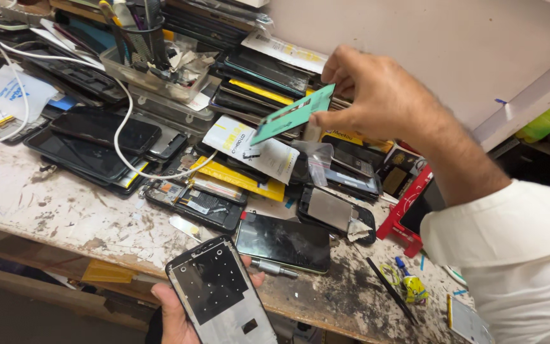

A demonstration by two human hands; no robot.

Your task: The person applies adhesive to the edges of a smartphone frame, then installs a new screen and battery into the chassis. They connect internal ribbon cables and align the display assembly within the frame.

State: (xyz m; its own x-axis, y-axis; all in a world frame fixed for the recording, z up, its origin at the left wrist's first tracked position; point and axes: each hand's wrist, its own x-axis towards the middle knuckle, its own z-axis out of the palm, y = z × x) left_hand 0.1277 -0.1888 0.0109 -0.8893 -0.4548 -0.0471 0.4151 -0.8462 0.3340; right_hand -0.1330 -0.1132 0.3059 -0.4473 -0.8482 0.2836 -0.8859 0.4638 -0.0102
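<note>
Head view: the left hand [183, 312] grips a bare phone frame [221, 293] at six o'clock, fingers wrapped round its edges. The right hand [377, 95], at one o'clock, pinches a green panel [292, 115] above stacked phones [256, 86]; fitting looks underway, and alignment seems needed.

A: How is my head feed lit?

B: I see even, fairly bright indoor light with soft shadows. The glossy black cracked phone screen [282, 241] carries faint glare.

A: Sharpness?

B: The raised right hand [377, 95] and its green rectangular card [293, 114] show slight motion blur; the bench is crisp.
</note>
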